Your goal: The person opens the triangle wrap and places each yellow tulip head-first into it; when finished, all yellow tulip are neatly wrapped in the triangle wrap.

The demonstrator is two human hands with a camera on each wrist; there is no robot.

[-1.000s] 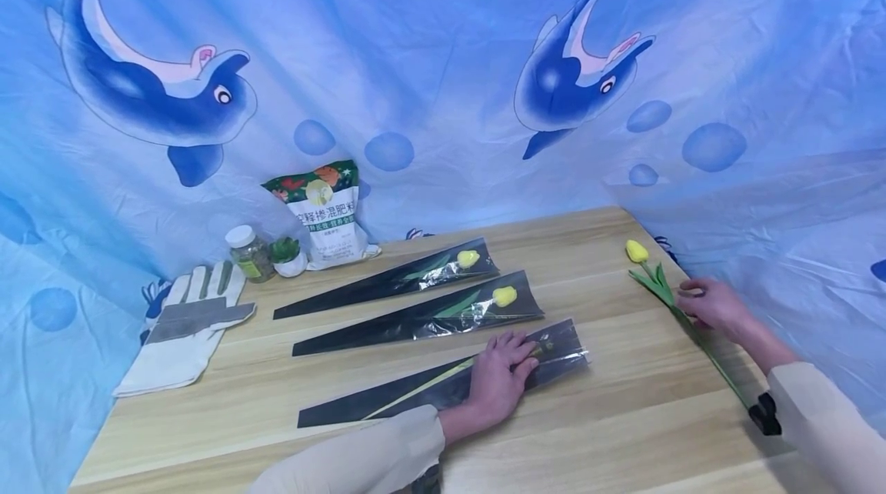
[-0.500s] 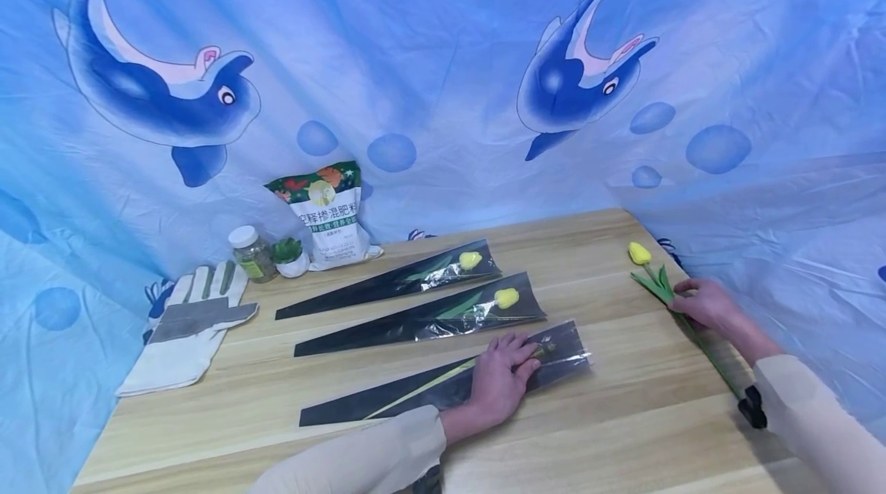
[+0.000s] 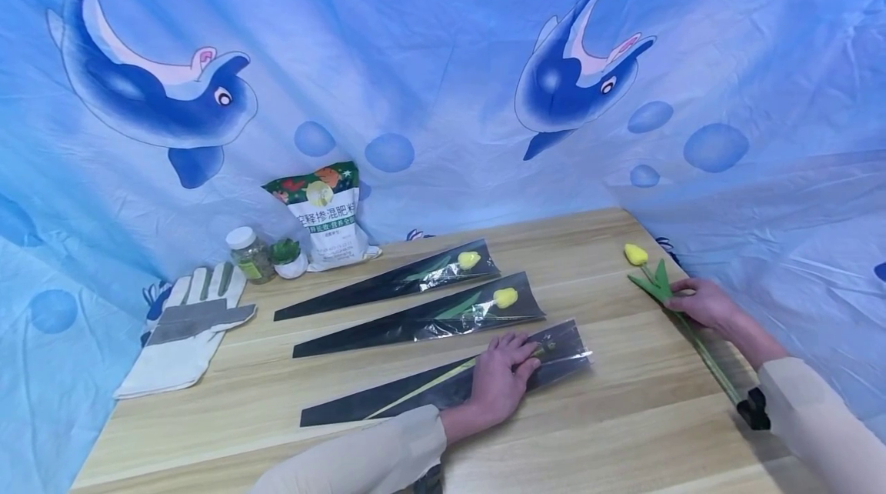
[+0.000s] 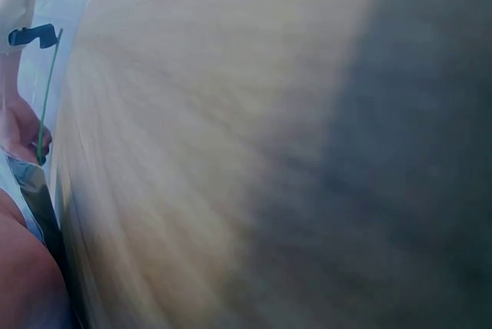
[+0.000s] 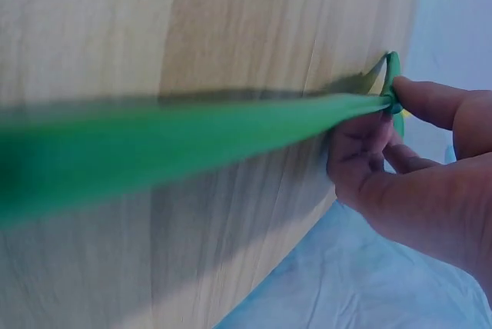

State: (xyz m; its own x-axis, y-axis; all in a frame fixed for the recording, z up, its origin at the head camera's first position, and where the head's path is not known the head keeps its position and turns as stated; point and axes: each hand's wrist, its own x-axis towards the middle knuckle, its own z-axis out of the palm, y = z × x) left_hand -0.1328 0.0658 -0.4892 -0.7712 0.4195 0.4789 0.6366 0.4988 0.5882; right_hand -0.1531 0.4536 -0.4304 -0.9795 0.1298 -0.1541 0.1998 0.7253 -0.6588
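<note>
A yellow tulip (image 3: 636,254) on a long green stem (image 3: 702,352) lies at the table's right edge. My right hand (image 3: 699,302) pinches that stem (image 5: 200,137) just below the leaves, thumb and fingers (image 5: 430,102) closed on it. My left hand (image 3: 500,375) rests flat, fingers straight, on the nearest black-and-clear flower sleeve (image 3: 443,386), which has a stem inside. Two more sleeves (image 3: 422,317) (image 3: 388,278) lie behind, each with a yellow tulip in it. The left wrist view is blurred wood, with the stem (image 4: 48,91) far off.
At the back left stand a fertiliser bag (image 3: 325,215), a small jar (image 3: 248,253) and a tiny potted plant (image 3: 288,256). A white work glove (image 3: 183,328) lies at the left edge. A black clip (image 3: 754,409) sits at the stem's near end. Blue dolphin cloth surrounds the wooden table (image 3: 623,417).
My right hand has closed on the stem near the leaves and the tulip has shifted slightly. The left hand has stayed on the nearest sleeve.
</note>
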